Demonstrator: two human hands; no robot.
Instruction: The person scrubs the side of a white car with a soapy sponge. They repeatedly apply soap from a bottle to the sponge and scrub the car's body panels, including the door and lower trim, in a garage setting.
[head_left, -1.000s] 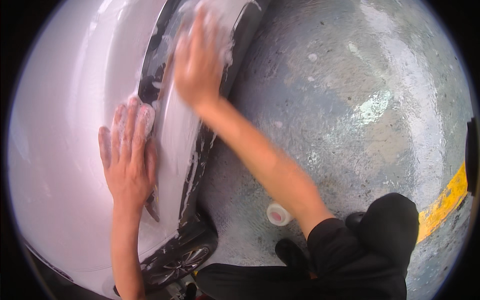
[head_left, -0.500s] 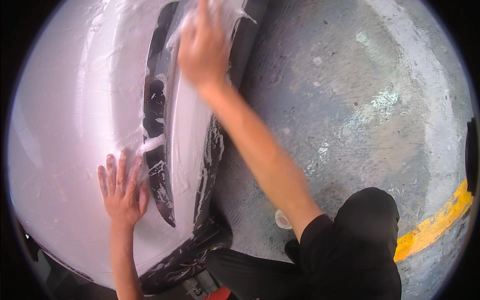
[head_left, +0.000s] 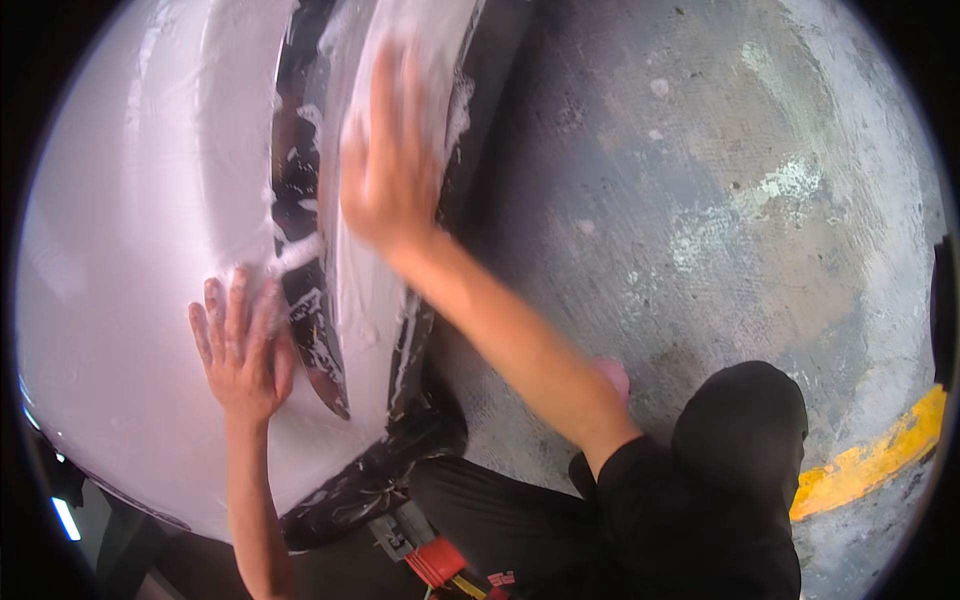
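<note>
A white car bumper (head_left: 150, 330) streaked with white suds fills the left side. My left hand (head_left: 243, 350) lies flat on it with fingers spread, beside the dark slot (head_left: 297, 180) in the bumper. My right hand (head_left: 393, 165) rests flat on the foamy strip (head_left: 366, 335) right of that slot. Its fingers are stretched out and slightly blurred, pointing toward the far end. I see nothing held in either hand. A strand of foam (head_left: 298, 254) bridges the slot near my left fingertips.
Grey, worn concrete floor (head_left: 680, 260) lies to the right, with a yellow painted line (head_left: 870, 460). A pink thing (head_left: 613, 378) shows partly behind my right forearm. My black-clad knee (head_left: 740, 420) is at lower right. Below the bumper is a red object (head_left: 437, 560).
My right hand has slid nearer along the foamy strip. My left hand stays flat on the bumper. The view has shifted a little; a pale round thing near my right elbow no longer shows.
</note>
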